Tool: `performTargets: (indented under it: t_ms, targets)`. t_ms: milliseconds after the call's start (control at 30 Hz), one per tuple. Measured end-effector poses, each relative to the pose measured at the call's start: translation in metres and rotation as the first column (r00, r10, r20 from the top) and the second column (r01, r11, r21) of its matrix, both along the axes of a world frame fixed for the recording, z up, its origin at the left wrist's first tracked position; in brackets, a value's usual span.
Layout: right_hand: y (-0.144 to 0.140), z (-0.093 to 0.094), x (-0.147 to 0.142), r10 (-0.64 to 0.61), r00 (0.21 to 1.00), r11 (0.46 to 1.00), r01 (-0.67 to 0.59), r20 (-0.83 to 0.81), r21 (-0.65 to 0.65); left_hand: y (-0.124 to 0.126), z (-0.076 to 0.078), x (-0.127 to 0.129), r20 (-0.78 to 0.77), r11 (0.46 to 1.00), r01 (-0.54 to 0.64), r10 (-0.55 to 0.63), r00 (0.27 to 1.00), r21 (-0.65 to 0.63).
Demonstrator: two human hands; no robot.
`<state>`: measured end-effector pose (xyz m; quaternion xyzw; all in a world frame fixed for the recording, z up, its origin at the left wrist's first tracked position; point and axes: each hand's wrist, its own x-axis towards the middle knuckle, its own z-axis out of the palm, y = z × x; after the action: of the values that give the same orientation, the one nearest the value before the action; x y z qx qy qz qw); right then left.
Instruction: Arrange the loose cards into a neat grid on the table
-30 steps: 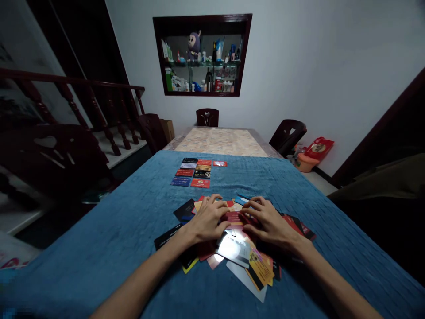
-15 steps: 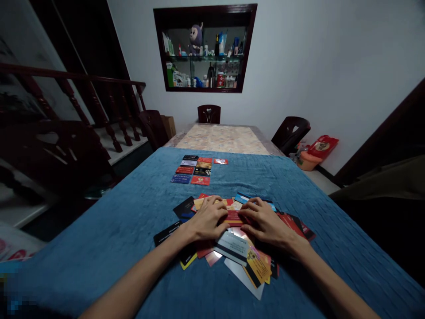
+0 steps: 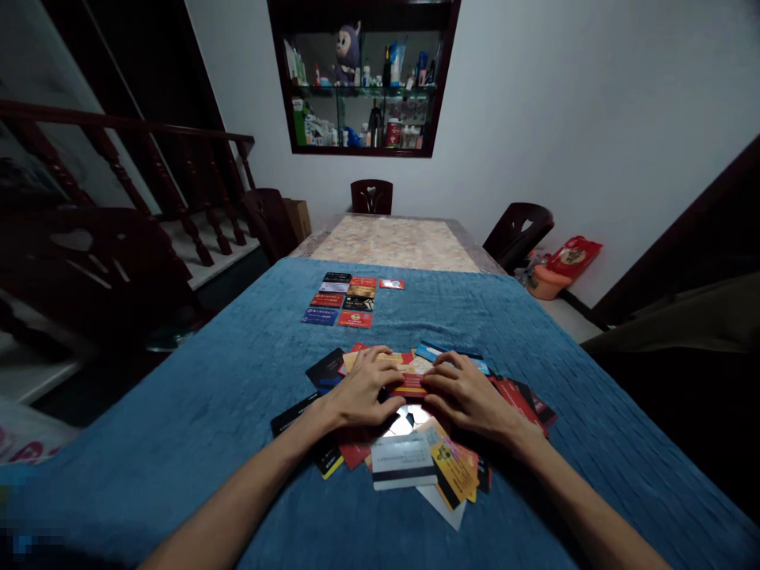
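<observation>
Two hands rest on a loose pile of cards [image 3: 409,443] at the near middle of the blue cloth [image 3: 178,443]. The left hand [image 3: 360,389] and right hand [image 3: 469,393] lie flat, fingers spread, each touching a red card [image 3: 409,385] between them; neither grips it. A white card with a black stripe [image 3: 404,469] sits at 6 o'clock of the hands. Judged thin, stiff, light and slick: best lifted by an edge. Sorted cards [image 3: 344,301] lie in rows at 12 o'clock, well apart.
</observation>
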<state>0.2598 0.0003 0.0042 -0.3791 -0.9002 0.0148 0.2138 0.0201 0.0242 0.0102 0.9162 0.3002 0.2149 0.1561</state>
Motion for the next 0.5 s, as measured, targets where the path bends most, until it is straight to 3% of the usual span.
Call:
performTargets:
  t_ms: [200, 367, 500]
  targets:
    - [0.005, -0.007, 0.002, -0.016, 1.0, 0.992, 0.018, -0.018, 0.123, 0.004, -0.002, -0.002, 0.012, 1.0, -0.004, 0.005, 1.0, -0.022]
    - [0.017, -0.02, 0.004, -0.021, 0.994, 0.956, 0.053, -0.111, 0.289, 0.011, -0.01, -0.002, 0.045, 0.999, -0.032, 0.03, 0.999, 0.031]
    - [0.023, -0.026, 0.007, -0.046, 0.989, 0.949, 0.089, -0.144, 0.304, 0.019, -0.015, -0.001, 0.063, 0.998, -0.018, 0.014, 0.998, 0.057]
